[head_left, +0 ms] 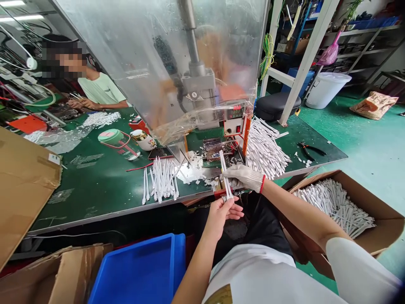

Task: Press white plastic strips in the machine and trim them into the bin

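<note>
field notes, head view. gloved right grip [243, 176], white knit with a red cuff, pressed together on a short bundle of white plastic sticks [225, 175] near mid-length. bare left grip [220, 217] curled closed around the bundle's lower end. the bundle stands nearly upright between the two grips, its top clear above the glove, just off the front edge of the green-topped surface [95, 202].

possible trouble: if either grip eases, the sticks could slide apart and drop toward the person's dark-clothed lap [243, 228]. the bundle's top sits close to the metal press [196, 80] and its red control box [234, 124], so a forward swing could knock it there. the gloved knuckles are also near scattered white scrap [191, 171] at the press base, which could catch on the glove or mix with the sticks.

loose sticks [163, 181] lie left of centre on the surface; a large heap [265, 150] sits right of the press, with red-handled pliers [311, 150] farther right. a cardboard box [332, 207] full of similar sticks stands at lower right, and a blue plastic tray [136, 270] sits at bottom centre. at upper left, a co-worker's hands [82, 103] rest at the far side of the surface, well apart from the person's own.
</note>
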Demonstrator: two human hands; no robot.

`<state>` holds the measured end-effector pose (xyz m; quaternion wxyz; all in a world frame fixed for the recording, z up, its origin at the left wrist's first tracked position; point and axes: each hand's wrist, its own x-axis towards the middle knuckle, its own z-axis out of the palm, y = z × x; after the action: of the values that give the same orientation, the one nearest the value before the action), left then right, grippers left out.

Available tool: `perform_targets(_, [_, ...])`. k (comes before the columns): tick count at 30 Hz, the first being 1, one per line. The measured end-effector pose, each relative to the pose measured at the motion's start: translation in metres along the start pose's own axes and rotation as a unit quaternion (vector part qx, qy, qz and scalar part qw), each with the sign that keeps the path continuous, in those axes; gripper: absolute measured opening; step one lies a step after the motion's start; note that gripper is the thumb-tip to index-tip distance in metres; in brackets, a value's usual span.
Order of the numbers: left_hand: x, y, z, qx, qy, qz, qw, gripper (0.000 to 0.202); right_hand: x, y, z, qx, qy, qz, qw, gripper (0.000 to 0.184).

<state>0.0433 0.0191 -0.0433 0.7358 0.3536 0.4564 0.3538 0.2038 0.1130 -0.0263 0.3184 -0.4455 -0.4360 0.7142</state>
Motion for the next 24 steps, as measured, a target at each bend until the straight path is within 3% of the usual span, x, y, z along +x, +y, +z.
perform_targets(4, [0.002,0.006,-0.004,-0.001,0.01,-0.005,1.0,0.053,0.019,0.009,0.003,0.032,0.013,0.009,0.999,0.032])
perform_targets(15, [0.008,0.012,-0.002,0.032,0.013,-0.01,0.999,0.055,0.034,0.012,0.007,0.11,0.042,0.038,0.992,0.022])
perform_targets(24, [0.008,0.012,-0.002,0.032,0.015,-0.011,0.999,0.054,0.046,0.023,0.0,0.092,0.047,0.044,0.994,0.022])
